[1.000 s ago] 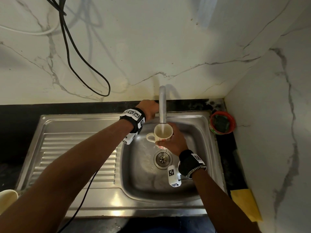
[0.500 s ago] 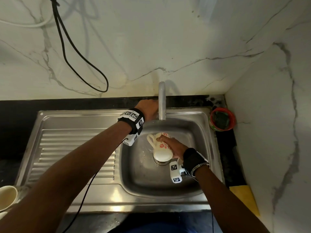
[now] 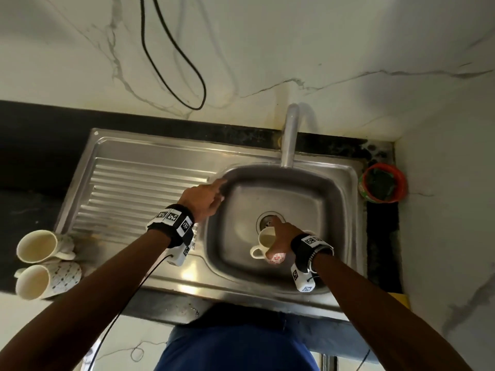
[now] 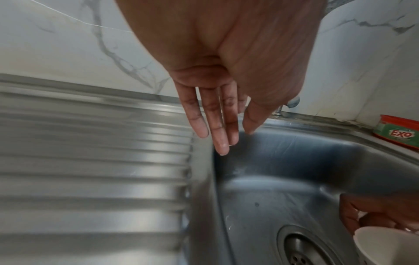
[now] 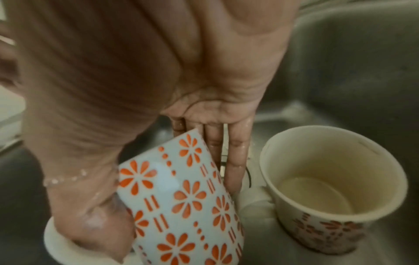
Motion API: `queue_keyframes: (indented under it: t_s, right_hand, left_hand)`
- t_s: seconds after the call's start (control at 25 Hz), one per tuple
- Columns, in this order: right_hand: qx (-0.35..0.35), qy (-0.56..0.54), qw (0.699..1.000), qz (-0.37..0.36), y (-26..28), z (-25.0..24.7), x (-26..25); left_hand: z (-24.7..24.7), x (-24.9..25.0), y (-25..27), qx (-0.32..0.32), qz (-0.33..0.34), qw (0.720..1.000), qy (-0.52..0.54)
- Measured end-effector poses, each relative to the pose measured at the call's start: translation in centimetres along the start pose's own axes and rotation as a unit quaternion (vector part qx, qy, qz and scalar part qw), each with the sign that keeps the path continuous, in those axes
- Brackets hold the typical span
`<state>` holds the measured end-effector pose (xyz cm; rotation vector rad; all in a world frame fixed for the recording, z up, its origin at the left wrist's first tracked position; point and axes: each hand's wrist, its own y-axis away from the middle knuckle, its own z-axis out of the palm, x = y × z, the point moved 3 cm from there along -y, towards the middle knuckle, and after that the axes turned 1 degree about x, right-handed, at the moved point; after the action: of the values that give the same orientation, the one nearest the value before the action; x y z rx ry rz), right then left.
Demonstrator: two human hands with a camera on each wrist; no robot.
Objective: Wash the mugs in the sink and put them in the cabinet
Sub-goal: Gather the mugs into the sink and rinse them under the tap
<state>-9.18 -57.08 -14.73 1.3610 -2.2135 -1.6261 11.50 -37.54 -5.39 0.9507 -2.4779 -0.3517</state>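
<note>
A white mug with orange flowers [image 3: 267, 239] is in my right hand [image 3: 281, 231], low in the steel sink [image 3: 345, 210] near the drain. In the right wrist view my thumb curls at this mug's [image 5: 181, 197] handle and my wet fingers [image 5: 235, 161] lie along its side. A second flowered mug [image 5: 328, 188] stands upright on the sink floor just beside it. My left hand [image 3: 211, 194] hovers over the basin's left rim with straight fingers [image 4: 215, 129], holding nothing.
Two pale dotted mugs [image 3: 40, 247] [image 3: 45, 281] lie on their sides on the dark counter left of the ribbed draining board [image 3: 134, 188]. The tap [image 3: 289, 137] stands behind the basin. A red Exo dish-soap tub [image 3: 383, 183] sits in the right corner.
My left hand came off the tap and moved back to the basin's left rim. My right hand brought the mug from under the spout, tipped it over the drain, then lowered it toward the front.
</note>
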Motion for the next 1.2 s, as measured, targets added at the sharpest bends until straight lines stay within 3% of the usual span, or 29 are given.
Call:
queue_keyframes:
  t_s: [0.2,0.36,0.76,0.88,1.04,1.2]
  right_hand:
    - [-0.021,0.176,0.983,-0.055,-0.9,2.3,-1.2]
    - [-0.035,0.253,0.964,-0.076,-0.8,2.8,-1.7]
    - [-0.041,0.269,0.962,-0.036,0.6,3.0,-2.3]
    - [0.004,0.242,0.969,-0.048,0.5,1.7,-7.7]
    - [0.166,0.098,0.97,-0.15,1.2,0.7,-20.7]
    - [0.157,0.057,0.954,-0.247,0.7,4.7,-34.1]
  left_hand:
    - [1.6,-3.8,4.9,-0.007,-0.07,0.997,0.034]
    - [2.0,-5.6,7.0,0.001,-0.095,0.995,0.037]
    - [1.5,-9.5,11.8,-0.014,-0.12,0.992,0.036]
    - [0.4,-12.1,14.7,0.013,-0.148,0.989,0.025]
    - [-1.4,-17.1,19.8,0.05,-0.208,0.975,-0.061]
    - [-2.4,-21.8,26.9,0.17,-0.301,0.934,-0.091]
